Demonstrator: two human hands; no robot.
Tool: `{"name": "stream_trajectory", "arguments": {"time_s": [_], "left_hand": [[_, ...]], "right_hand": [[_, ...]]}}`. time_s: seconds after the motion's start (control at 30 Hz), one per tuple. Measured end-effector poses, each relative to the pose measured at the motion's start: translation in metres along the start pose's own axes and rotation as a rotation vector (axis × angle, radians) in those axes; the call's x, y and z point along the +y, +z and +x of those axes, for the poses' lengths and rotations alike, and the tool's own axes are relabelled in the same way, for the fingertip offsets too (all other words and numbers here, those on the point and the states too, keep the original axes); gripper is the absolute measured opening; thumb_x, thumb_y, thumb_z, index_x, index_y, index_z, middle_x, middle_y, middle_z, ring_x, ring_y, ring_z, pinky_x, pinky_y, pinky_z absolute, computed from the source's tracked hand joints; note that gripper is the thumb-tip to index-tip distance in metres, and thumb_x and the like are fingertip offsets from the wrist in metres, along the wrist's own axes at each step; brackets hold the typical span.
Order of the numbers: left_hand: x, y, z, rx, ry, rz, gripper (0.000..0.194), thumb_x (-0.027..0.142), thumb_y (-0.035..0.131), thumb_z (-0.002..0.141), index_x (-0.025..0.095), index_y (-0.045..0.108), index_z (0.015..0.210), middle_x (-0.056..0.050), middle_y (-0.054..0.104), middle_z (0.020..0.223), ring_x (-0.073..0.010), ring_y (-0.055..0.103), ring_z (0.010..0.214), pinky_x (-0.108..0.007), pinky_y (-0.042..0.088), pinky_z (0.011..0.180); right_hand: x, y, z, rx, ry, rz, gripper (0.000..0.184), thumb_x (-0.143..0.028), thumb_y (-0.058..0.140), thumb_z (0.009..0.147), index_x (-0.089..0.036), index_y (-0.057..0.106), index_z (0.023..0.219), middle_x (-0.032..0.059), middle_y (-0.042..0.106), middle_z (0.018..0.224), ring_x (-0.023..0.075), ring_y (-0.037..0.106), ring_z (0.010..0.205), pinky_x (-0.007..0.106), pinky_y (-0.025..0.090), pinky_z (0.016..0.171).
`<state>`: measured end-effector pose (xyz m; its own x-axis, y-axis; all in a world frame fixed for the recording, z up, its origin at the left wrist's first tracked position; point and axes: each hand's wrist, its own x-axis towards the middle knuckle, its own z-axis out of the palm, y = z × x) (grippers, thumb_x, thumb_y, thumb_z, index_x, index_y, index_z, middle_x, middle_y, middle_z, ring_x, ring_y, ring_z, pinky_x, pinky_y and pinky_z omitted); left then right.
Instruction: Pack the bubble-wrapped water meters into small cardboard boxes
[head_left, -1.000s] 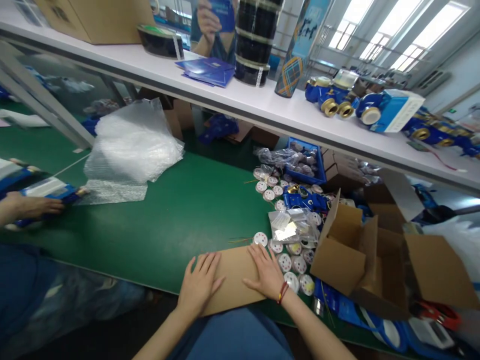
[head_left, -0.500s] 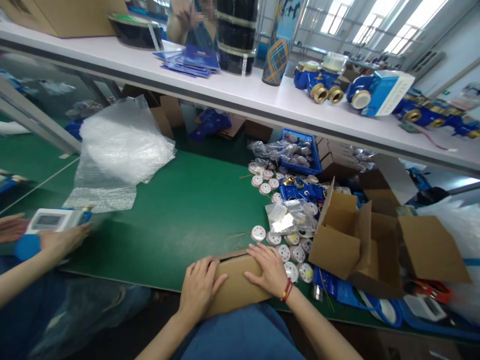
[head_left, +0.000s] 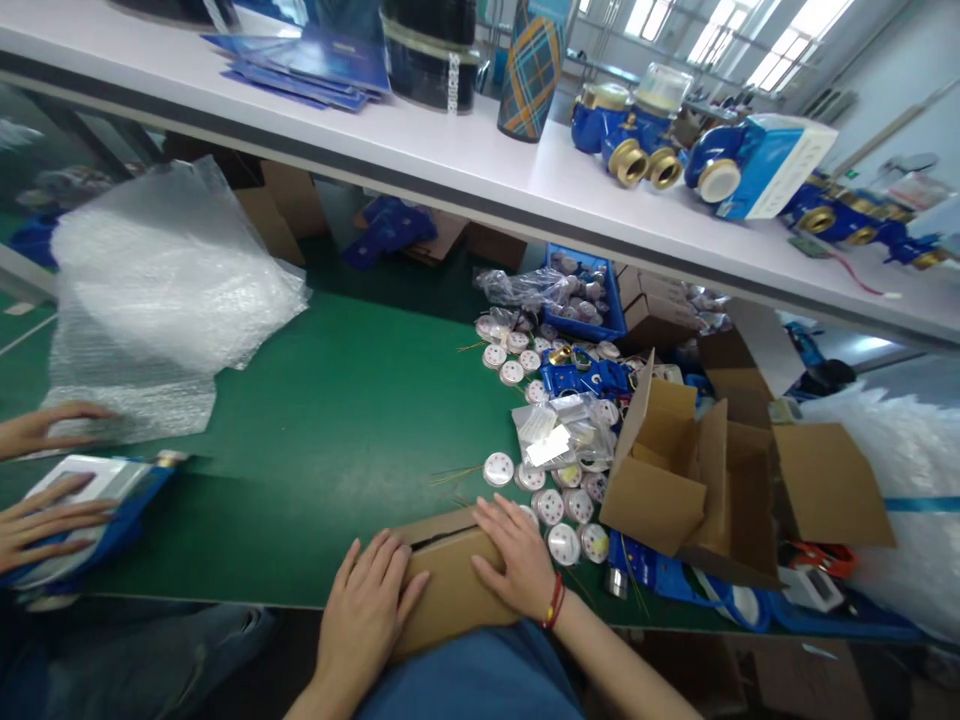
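Here, a brown cardboard box (head_left: 448,590) sits at six o'clock, by the near edge of the green worktop (head_left: 337,440), with a dark gap along its top. The left hand (head_left: 365,600) lies open over its nine o'clock end, the right hand (head_left: 520,558) open over its three o'clock end. The step looks like pressing the flap down; the next move calls for even pressure along that gap. Farther off, white round discs (head_left: 563,545) lie at one o'clock from the box, clear bubble wrap (head_left: 161,290) at ten.
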<state>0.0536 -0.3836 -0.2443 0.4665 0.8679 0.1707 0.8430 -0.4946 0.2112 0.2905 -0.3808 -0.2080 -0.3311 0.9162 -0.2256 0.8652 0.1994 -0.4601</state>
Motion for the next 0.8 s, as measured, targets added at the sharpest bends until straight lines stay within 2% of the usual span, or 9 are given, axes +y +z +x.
{"name": "stream_trajectory", "arguments": {"time_s": [0.13, 0.23, 0.33, 0.43, 0.53, 0.6, 0.67, 0.73, 0.8], "left_hand": [[-0.004, 0.018, 0.006, -0.026, -0.059, 0.048, 0.045, 0.045, 0.046, 0.083, 0.011, 0.055, 0.111, -0.014, 0.043, 0.135, -0.0297, 0.039, 0.123, -0.051, 0.023, 0.103], [-0.003, 0.022, 0.012, -0.076, -0.127, 0.038, 0.057, 0.043, 0.042, 0.084, 0.009, 0.039, 0.13, -0.015, 0.028, 0.143, -0.0305, 0.024, 0.131, -0.054, 0.017, 0.105], [-0.003, 0.023, 0.019, -0.171, -0.127, 0.0, 0.06, 0.043, 0.039, 0.085, 0.014, 0.03, 0.137, -0.012, 0.029, 0.143, -0.0298, 0.025, 0.131, -0.055, 0.014, 0.105], [-0.002, 0.019, 0.023, -0.222, -0.139, -0.045, 0.055, 0.043, 0.037, 0.086, 0.018, 0.034, 0.135, -0.011, 0.04, 0.138, -0.0288, 0.034, 0.126, -0.054, 0.019, 0.104], [0.005, 0.009, 0.022, -0.294, -0.205, -0.067, 0.047, 0.044, 0.033, 0.088, 0.019, 0.047, 0.125, -0.011, 0.056, 0.119, -0.0271, 0.049, 0.107, -0.046, 0.039, 0.088], [0.01, 0.001, 0.015, -0.352, -0.338, -0.064, 0.044, 0.044, 0.026, 0.089, 0.018, 0.054, 0.113, -0.012, 0.059, 0.104, -0.027, 0.052, 0.095, -0.038, 0.046, 0.069], [0.011, -0.004, 0.003, -0.373, -0.531, -0.114, 0.046, 0.045, 0.023, 0.089, 0.018, 0.056, 0.105, -0.013, 0.058, 0.1, -0.0303, 0.051, 0.096, -0.037, 0.045, 0.061], [0.007, -0.002, -0.013, -0.4, -0.793, -0.402, 0.046, 0.053, 0.03, 0.084, 0.019, 0.06, 0.093, -0.013, 0.059, 0.097, -0.0347, 0.049, 0.099, -0.046, 0.043, 0.071], [0.003, 0.005, -0.032, -0.418, -1.05, -0.847, 0.049, 0.062, 0.04, 0.076, 0.019, 0.062, 0.067, -0.012, 0.061, 0.077, -0.0375, 0.051, 0.096, -0.057, 0.035, 0.084]], "right_hand": [[0.01, 0.016, 0.016, -0.003, 0.008, -0.061, 0.068, -0.033, 0.047, 0.08, -0.019, 0.018, 0.14, 0.0026, 0.026, 0.145, 0.0218, 0.017, 0.134, 0.049, 0.02, 0.109], [0.013, 0.023, 0.024, 0.029, 0.022, -0.07, 0.07, -0.035, 0.046, 0.081, -0.018, 0.014, 0.141, 0.0048, 0.022, 0.146, 0.0238, 0.014, 0.135, 0.052, 0.016, 0.11], [0.018, 0.029, 0.024, 0.091, 0.055, 0.039, 0.068, -0.034, 0.044, 0.083, -0.015, 0.014, 0.141, 0.008, 0.02, 0.147, 0.0233, 0.014, 0.135, 0.048, 0.018, 0.11], [0.024, 0.042, 0.011, 0.251, 0.284, 0.287, 0.062, -0.037, 0.038, 0.086, -0.013, 0.017, 0.14, 0.0115, 0.022, 0.146, 0.0229, 0.018, 0.134, 0.045, 0.022, 0.11], [0.024, 0.058, -0.015, 0.334, 0.707, 0.667, 0.067, -0.05, 0.037, 0.084, -0.012, 0.02, 0.137, 0.0159, 0.031, 0.141, 0.0256, 0.03, 0.13, 0.046, 0.028, 0.106], [0.021, 0.066, -0.031, 0.248, 0.932, 0.939, 0.075, -0.06, 0.042, 0.078, -0.014, 0.025, 0.134, 0.0168, 0.043, 0.133, 0.0286, 0.043, 0.121, 0.047, 0.039, 0.098], [0.018, 0.072, -0.041, 0.182, 1.012, 1.131, 0.082, -0.064, 0.049, 0.071, -0.016, 0.027, 0.133, 0.0151, 0.05, 0.127, 0.0297, 0.05, 0.114, 0.046, 0.046, 0.09], [0.018, 0.077, -0.041, 0.147, 0.959, 1.204, 0.083, -0.068, 0.048, 0.068, -0.02, 0.028, 0.133, 0.0116, 0.051, 0.127, 0.0294, 0.05, 0.114, 0.046, 0.049, 0.087], [0.017, 0.081, -0.034, 0.03, 0.819, 1.184, 0.077, -0.072, 0.043, 0.067, -0.029, 0.034, 0.13, 0.0057, 0.053, 0.126, 0.0293, 0.049, 0.115, 0.05, 0.05, 0.084]]}}
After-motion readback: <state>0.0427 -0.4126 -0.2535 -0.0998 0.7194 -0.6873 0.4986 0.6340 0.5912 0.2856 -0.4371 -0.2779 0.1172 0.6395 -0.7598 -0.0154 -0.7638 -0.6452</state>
